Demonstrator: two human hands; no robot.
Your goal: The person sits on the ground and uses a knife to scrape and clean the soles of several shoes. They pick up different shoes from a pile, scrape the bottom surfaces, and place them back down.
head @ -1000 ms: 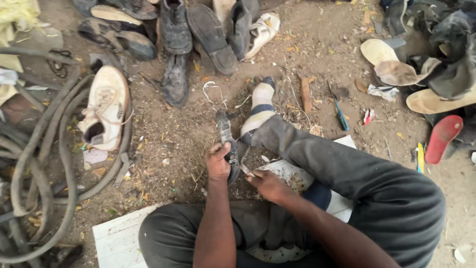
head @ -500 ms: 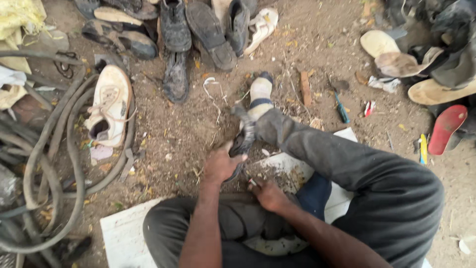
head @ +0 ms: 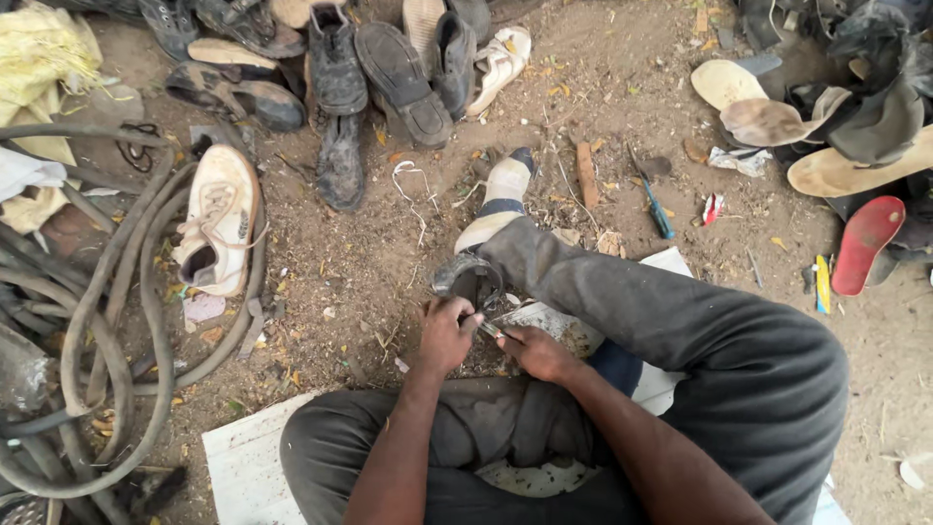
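Note:
I sit cross-legged on a white board (head: 243, 467) laid on dirt. My left hand (head: 445, 337) grips a dark worn shoe (head: 469, 277) by its near end, just in front of my right shin. The shoe curls over, with its opening turned toward me. My right hand (head: 537, 352) is closed on a small metal tool (head: 493, 330). The tool's tip touches the shoe right beside my left fingers. My foot in a white and grey sock (head: 501, 199) stretches out beyond the shoe.
A white sneaker (head: 219, 219) lies at the left beside coiled hoses (head: 97, 321). Several dark shoes (head: 389, 68) are piled at the top. Tan soles (head: 768, 117) and a red sole (head: 865, 243) lie at the right. A blue-handled screwdriver (head: 656, 209) rests on the dirt.
The dark shoe stood up long and straight in my left hand; now it is curled over and lower. My right hand has come in close beside my left.

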